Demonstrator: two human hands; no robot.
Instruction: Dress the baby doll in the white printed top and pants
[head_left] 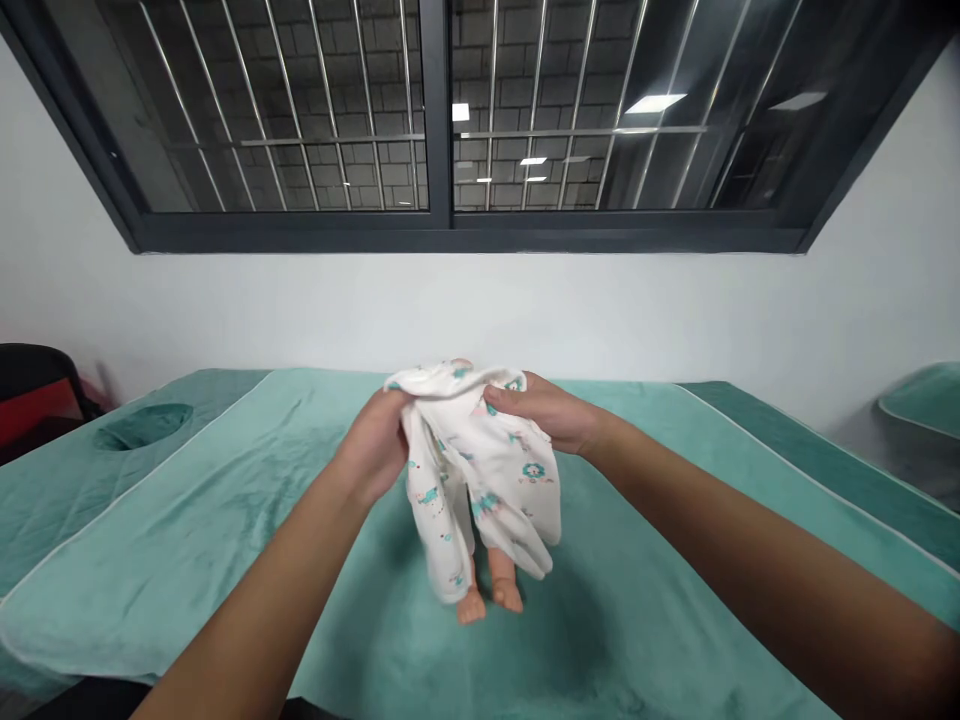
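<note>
A white baby garment [450,430] with small teal and pink prints hangs between my hands over the bed. Under its lower edge show the feet and lower legs of a baby doll [504,580]; the garment covers most of the rest. My left hand [379,440] is closed on the cloth at the upper left. At the upper right, my right hand [544,410] pinches the cloth, thumb on top. A small skin-toned bit peeks over the garment's top edge.
A teal plush cover [247,500] lies over the massage bed, which has a face hole [142,427] at the left. A black and red chair [41,400] stands far left. Behind are a white wall [480,310] and a barred window [442,230]. Another teal surface [926,400] is at right.
</note>
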